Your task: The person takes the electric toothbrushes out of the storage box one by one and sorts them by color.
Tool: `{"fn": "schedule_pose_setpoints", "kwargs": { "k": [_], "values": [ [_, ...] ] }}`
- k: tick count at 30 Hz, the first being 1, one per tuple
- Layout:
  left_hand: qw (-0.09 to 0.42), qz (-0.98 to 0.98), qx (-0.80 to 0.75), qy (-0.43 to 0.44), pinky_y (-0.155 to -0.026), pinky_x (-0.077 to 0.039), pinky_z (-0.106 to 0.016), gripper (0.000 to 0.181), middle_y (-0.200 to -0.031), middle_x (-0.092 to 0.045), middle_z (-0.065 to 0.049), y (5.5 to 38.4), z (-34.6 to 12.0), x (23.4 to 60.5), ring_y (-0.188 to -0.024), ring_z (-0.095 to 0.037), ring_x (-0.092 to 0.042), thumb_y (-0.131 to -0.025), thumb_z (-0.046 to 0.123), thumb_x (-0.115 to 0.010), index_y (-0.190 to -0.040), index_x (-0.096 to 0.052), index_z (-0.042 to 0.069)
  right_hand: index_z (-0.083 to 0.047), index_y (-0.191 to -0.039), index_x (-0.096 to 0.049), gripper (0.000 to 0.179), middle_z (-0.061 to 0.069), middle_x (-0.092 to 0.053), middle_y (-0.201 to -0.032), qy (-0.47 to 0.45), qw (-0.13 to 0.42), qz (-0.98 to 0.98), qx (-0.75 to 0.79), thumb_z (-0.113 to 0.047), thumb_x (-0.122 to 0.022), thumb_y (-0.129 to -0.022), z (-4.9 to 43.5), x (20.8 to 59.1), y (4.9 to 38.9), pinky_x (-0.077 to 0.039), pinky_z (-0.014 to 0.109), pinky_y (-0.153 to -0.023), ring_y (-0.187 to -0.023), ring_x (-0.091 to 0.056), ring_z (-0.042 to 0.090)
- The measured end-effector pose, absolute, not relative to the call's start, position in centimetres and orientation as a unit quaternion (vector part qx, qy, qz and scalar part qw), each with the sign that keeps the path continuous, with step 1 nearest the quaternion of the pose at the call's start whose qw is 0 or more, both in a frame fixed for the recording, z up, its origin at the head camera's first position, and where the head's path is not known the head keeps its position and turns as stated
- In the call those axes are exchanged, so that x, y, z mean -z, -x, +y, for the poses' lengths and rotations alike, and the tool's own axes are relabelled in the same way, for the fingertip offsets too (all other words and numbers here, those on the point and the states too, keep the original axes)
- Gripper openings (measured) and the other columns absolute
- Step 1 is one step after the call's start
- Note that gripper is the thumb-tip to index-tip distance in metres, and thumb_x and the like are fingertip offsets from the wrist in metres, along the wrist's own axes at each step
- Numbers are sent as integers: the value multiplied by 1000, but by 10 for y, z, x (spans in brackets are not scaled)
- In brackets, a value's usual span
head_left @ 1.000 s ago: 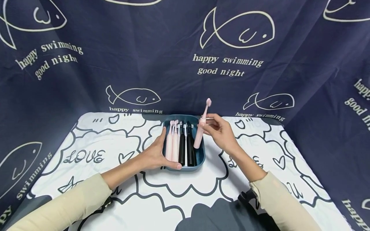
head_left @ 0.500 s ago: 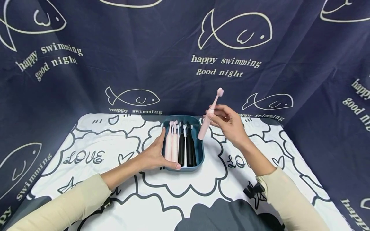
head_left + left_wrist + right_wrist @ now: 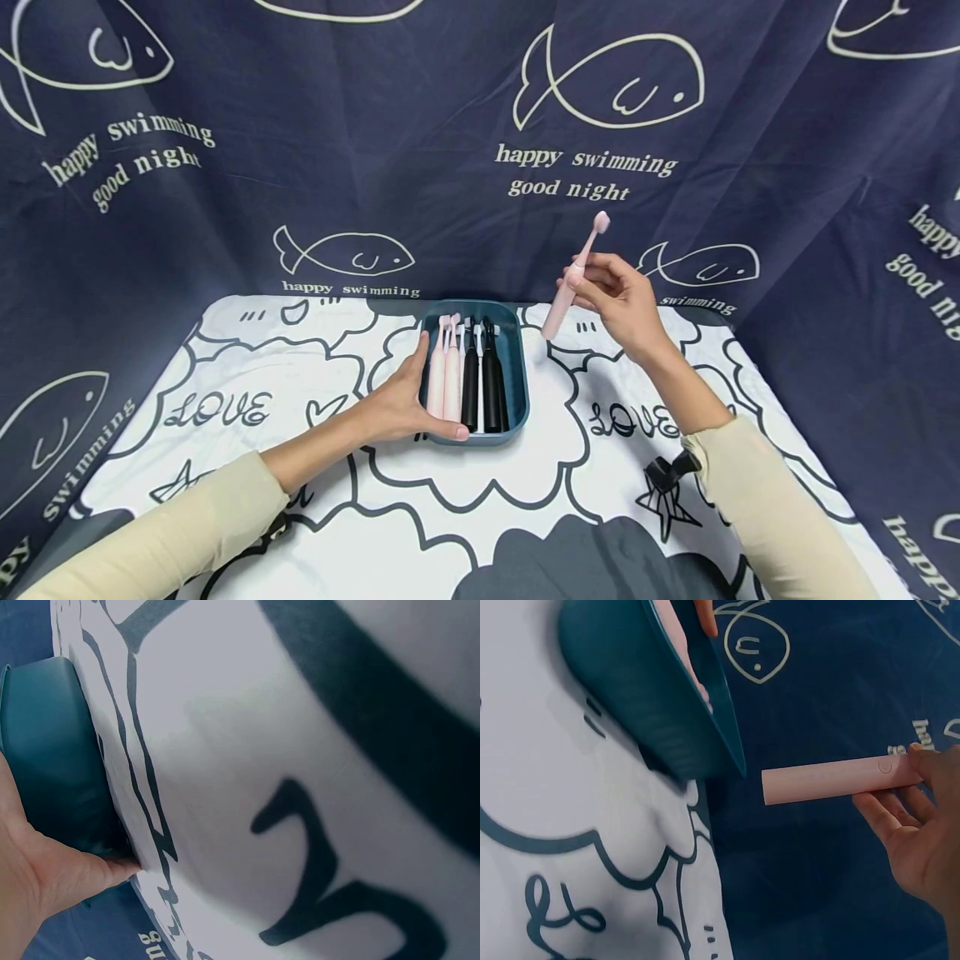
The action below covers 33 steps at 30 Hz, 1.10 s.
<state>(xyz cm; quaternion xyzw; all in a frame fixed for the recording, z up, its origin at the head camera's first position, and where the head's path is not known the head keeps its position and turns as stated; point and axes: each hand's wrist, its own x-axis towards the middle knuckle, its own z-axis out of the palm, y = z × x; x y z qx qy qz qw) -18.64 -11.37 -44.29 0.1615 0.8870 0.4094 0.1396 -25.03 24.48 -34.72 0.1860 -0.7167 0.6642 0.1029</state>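
My right hand (image 3: 626, 304) holds a pink electric toothbrush (image 3: 564, 302) in the air, right of the box, pinched near the top of its handle. The toothbrush tilts, brush head up and to the right; in the right wrist view its handle (image 3: 825, 780) shows a round button. My left hand (image 3: 397, 400) rests against the near left corner of a dark teal box (image 3: 517, 367), thumb along the front and straight index finger along the left side. Inside lie two pink toothbrushes (image 3: 444, 379), black toothbrushes (image 3: 492, 387) and slim white ones between them.
A white cloth (image 3: 300, 400) with black cartoon outlines and words covers the table. Behind and beside it hangs a navy curtain (image 3: 450, 167) printed with fish. A small black device (image 3: 667, 473) sits at the right sleeve cuff.
My right hand has carried the pink toothbrush up and to the right, from the box's right edge to clear of it. My left hand and the box have stayed in place.
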Motion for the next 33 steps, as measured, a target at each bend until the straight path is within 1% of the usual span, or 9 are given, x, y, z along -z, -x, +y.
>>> {"fn": "schedule_pose_setpoints", "kwargs": {
  "k": [8, 12, 13, 15, 18, 21, 25, 30, 33],
  "values": [
    [142, 883, -417, -163, -141, -24, -63, 173, -191, -1, -20, 187, -113, 443, -177, -42, -12, -67, 68, -104, -181, 18, 22, -12, -126, -75, 24, -6, -84, -108, -161, 119, -726, -658, 2, -74, -107, 256, 355, 264, -68, 27, -89, -100, -85, 6],
    [145, 884, -415, -159, -141, -24, -64, 173, -191, 1, -18, 186, -113, 442, -177, -42, -11, -67, 69, -104, -181, 18, 23, -11, -126, -74, 21, -6, -83, -106, -144, 124, -734, -652, 0, -75, -107, 258, 360, 272, -68, 25, -90, -99, -84, 5],
    [146, 884, -414, -158, -141, -24, -64, 173, -191, 1, -19, 186, -113, 442, -177, -42, -11, -67, 69, -104, -181, 18, 23, -10, -127, -73, 21, -8, -83, -106, -140, 125, -740, -646, -1, -75, -108, 258, 362, 275, -67, 23, -90, -100, -83, 4],
    [147, 886, -412, -155, -140, -26, -64, 173, -191, -1, -19, 186, -113, 442, -177, -43, -13, -67, 70, -104, -181, 18, 24, -2, -131, -72, 24, -10, -81, -106, -128, 124, -749, -639, -3, -75, -108, 257, 365, 280, -67, 21, -90, -100, -82, 2],
    [147, 888, -409, -153, -139, -29, -64, 173, -191, -4, -22, 186, -113, 442, -176, -44, -17, -67, 70, -104, -181, 18, 24, 9, -140, -65, 35, -13, -79, -108, -113, 119, -765, -623, -5, -74, -109, 254, 371, 288, -66, 20, -90, -100, -80, -2],
    [146, 889, -407, -152, -139, -29, -64, 174, -190, -6, -22, 186, -113, 442, -176, -44, -18, -66, 70, -104, -181, 17, 23, 12, -146, -61, 42, -13, -77, -111, -101, 112, -775, -614, -7, -73, -111, 249, 376, 295, -66, 20, -91, -101, -77, -4],
    [144, 890, -405, -153, -140, -27, -65, 174, -191, -3, -19, 186, -113, 443, -176, -43, -14, -66, 71, -104, -181, 17, 23, 11, -147, -61, 43, 0, -77, -118, -95, 101, -774, -618, -8, -73, -111, 240, 382, 305, -66, 20, -93, -102, -76, -3],
    [145, 892, -401, -149, -138, -28, -68, 174, -191, 1, -17, 187, -114, 443, -177, -44, -11, -64, 74, -103, -181, 17, 26, 8, -150, -61, 44, 22, -74, -136, -87, 91, -789, -601, -10, -72, -112, 230, 389, 314, -65, 24, -100, -103, -72, -3],
    [147, 891, -403, -150, -138, -28, -68, 175, -191, 2, -17, 187, -114, 443, -177, -44, -11, -64, 74, -103, -181, 17, 26, 7, -150, -62, 42, 29, -70, -143, -79, 93, -794, -596, -10, -71, -112, 226, 393, 320, -65, 24, -99, -102, -71, -3]
  ]
}}
